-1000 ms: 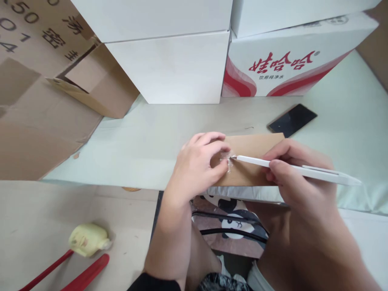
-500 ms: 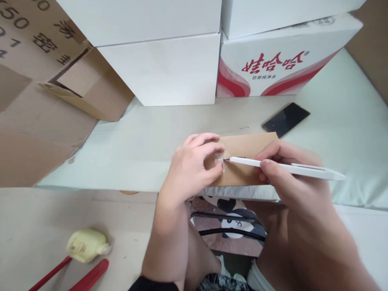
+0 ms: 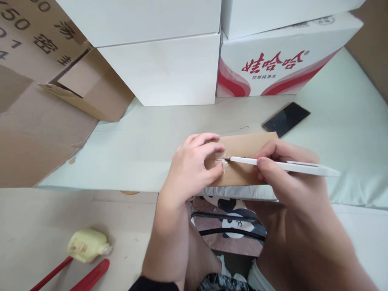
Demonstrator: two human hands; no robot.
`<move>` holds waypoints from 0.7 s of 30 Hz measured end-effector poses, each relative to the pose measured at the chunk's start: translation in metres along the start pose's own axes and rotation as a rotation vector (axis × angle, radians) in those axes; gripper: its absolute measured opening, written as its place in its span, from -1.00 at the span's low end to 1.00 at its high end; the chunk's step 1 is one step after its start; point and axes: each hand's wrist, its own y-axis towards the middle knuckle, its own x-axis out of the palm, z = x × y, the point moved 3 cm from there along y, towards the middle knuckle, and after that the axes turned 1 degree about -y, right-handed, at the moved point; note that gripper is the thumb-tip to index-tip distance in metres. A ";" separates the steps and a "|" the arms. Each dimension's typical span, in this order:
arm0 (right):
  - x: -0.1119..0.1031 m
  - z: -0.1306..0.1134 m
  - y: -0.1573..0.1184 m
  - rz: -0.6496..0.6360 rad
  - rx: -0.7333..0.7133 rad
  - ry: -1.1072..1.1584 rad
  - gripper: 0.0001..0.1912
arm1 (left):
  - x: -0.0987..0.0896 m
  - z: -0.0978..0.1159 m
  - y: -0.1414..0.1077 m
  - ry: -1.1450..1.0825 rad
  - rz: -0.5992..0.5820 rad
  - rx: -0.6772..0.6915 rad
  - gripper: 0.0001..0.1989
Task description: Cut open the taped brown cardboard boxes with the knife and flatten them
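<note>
A small brown cardboard box (image 3: pixel 248 146) lies near the front edge of the pale green surface. Its left end is held by my left hand (image 3: pixel 195 161), thumb and fingers curled round it. Clear tape (image 3: pixel 224 164), crumpled and partly lifted, shows between thumb and fingers. My right hand (image 3: pixel 285 165) grips a slim white pen-shaped cutter (image 3: pixel 245 161), its thin tip touching the box beside the tape. A black phone (image 3: pixel 286 119) lies just behind the box.
White cartons (image 3: pixel 163 72) stand behind, one with red print (image 3: pixel 273 72). Large brown cardboard boxes (image 3: pixel 39 121) fill the left. Below left on the floor are a yellow bottle (image 3: pixel 86 245) and red handles (image 3: pixel 91 277). A panda-patterned seat (image 3: pixel 230 242) is between my legs.
The white cutter and my right hand have shifted slightly left and up. The tape by its tip is more bunched. My left hand stays nearly still.
</note>
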 end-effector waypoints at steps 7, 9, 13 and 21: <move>-0.001 -0.002 0.001 -0.012 -0.049 -0.062 -0.81 | 0.002 -0.001 0.000 -0.009 0.003 0.000 -0.77; -0.002 -0.003 0.000 -0.014 -0.038 -0.065 -0.81 | 0.002 -0.001 0.000 -0.012 0.005 0.005 -0.77; -0.007 -0.005 0.000 0.010 0.034 -0.070 -0.81 | 0.002 -0.001 0.000 -0.014 0.005 0.012 -0.76; -0.019 -0.004 -0.004 0.064 0.157 -0.052 -0.82 | 0.003 -0.003 0.000 -0.032 0.011 0.018 -0.75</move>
